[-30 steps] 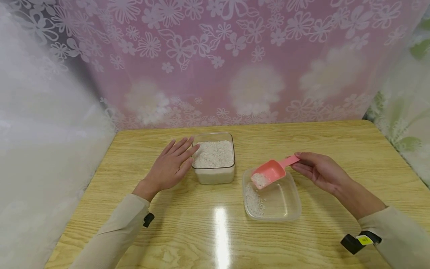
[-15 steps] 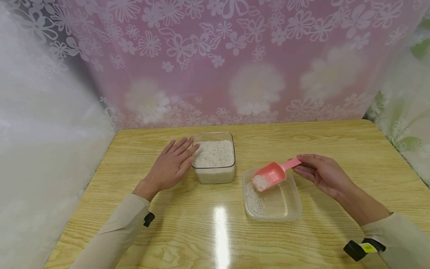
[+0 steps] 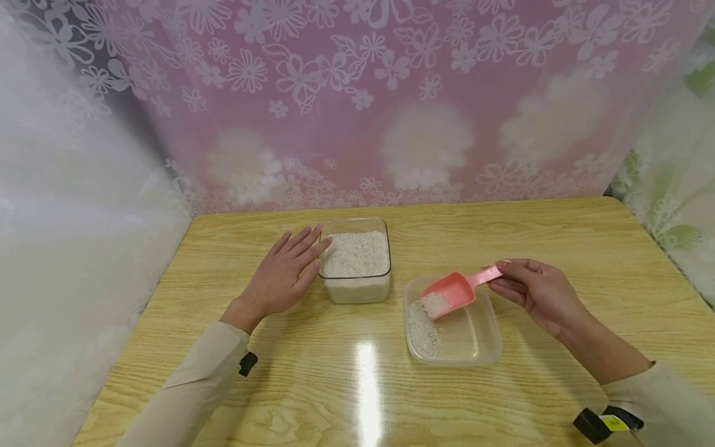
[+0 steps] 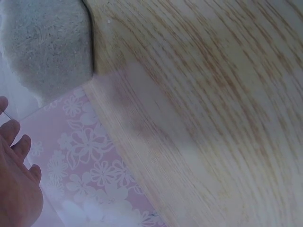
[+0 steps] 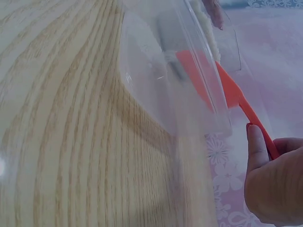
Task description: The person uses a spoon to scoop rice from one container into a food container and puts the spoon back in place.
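My right hand (image 3: 539, 292) pinches the handle of a pink scoop (image 3: 457, 289). The scoop tilts down to the left over a clear plastic container (image 3: 491, 347), with white rice (image 3: 436, 304) at its lip. More loose rice (image 3: 422, 332) lies along the container's left side. In the right wrist view, the scoop (image 5: 232, 92) reaches down past the container's rim (image 5: 208, 71). My left hand (image 3: 282, 276) has its fingers spread, fingertips at the left rim of a square glass container (image 3: 360, 292) nearly full of rice (image 3: 355, 254). The left wrist view shows this rice (image 4: 47, 47) near my fingers (image 4: 21, 149).
Both containers stand on a wood-grain table (image 3: 301, 385), the glass one left of and behind the plastic one. A pink flowered curtain (image 3: 335, 136) hangs behind the table's back edge. Pale curtains (image 3: 84, 248) flank it on both sides.
My right hand has moved slightly right and toward me, lowering the scoop into the plastic container. Rice at the scoop's lip now meets the rice below in the head view. My left hand stays put.
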